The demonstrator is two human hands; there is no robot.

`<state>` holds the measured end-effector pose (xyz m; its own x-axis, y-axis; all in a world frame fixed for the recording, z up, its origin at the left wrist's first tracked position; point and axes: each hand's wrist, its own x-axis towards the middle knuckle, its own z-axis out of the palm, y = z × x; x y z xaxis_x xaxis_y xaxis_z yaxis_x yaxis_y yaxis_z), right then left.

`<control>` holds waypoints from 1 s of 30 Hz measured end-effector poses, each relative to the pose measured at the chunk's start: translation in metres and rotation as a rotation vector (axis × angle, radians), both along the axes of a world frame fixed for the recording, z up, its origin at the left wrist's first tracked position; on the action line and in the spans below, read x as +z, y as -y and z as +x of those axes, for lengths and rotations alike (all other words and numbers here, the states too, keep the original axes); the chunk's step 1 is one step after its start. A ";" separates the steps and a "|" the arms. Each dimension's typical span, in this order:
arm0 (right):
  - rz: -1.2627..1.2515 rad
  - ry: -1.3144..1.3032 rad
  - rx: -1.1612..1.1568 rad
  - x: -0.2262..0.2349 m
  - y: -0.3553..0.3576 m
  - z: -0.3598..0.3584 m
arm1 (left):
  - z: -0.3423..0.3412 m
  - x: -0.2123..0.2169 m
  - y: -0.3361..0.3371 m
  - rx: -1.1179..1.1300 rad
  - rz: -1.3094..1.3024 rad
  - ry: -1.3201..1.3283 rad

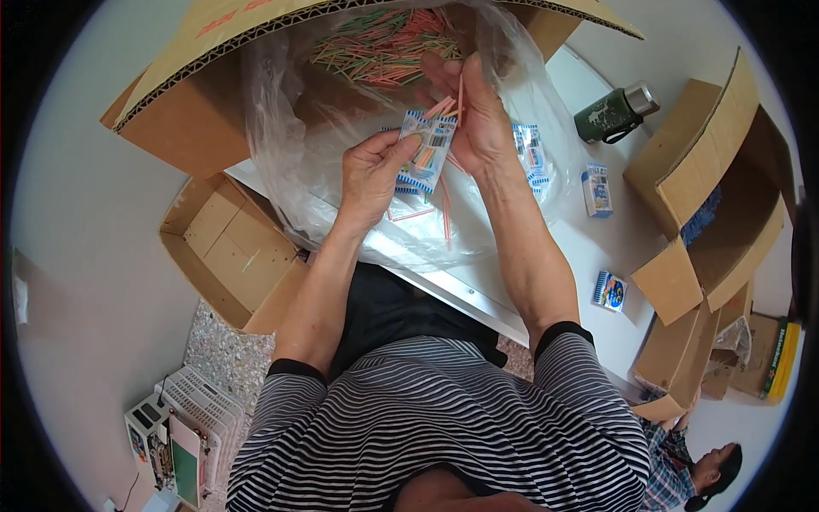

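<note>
My left hand [368, 179] pinches a small clear packet [433, 147] with blue-striped ends, its thumb across the front. Coloured thin sticks show inside the packet, and several pink ones poke out at its top. Just right of that top, my right hand [486, 128] has its fingers closed on a few thin pink sticks [461, 101]. Behind both hands lies a heap of green, pink and yellowish sticks [384, 51] in a clear plastic bag [277, 162]. Loose pink sticks [446, 220] lie below the hands. More striped packets [531, 152] rest beside my right wrist.
A large cardboard box [183, 136] stands around the bag's far side. An open carton [230, 226] sits at left. Along the white table's [563, 264] right side are a green bottle [606, 117], two small packs [599, 192] and open boxes [674, 145]. Another person [682, 469] is at lower right.
</note>
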<state>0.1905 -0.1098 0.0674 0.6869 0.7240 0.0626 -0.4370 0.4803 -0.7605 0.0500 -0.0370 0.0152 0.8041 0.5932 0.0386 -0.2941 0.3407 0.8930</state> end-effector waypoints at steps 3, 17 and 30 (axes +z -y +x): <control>-0.084 -0.031 0.037 -0.003 0.005 -0.008 | -0.002 0.003 -0.002 0.009 -0.059 0.051; 0.011 0.049 -0.209 0.011 0.002 0.002 | -0.001 -0.003 0.004 -0.003 0.032 -0.011; -0.237 0.295 -0.111 -0.007 0.017 -0.014 | -0.003 0.003 0.000 0.025 -0.060 0.010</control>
<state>0.1764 -0.1267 0.0604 0.7394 0.6644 0.1091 -0.1384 0.3084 -0.9411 0.0471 -0.0373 0.0182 0.7890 0.6143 0.0106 -0.3122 0.3860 0.8681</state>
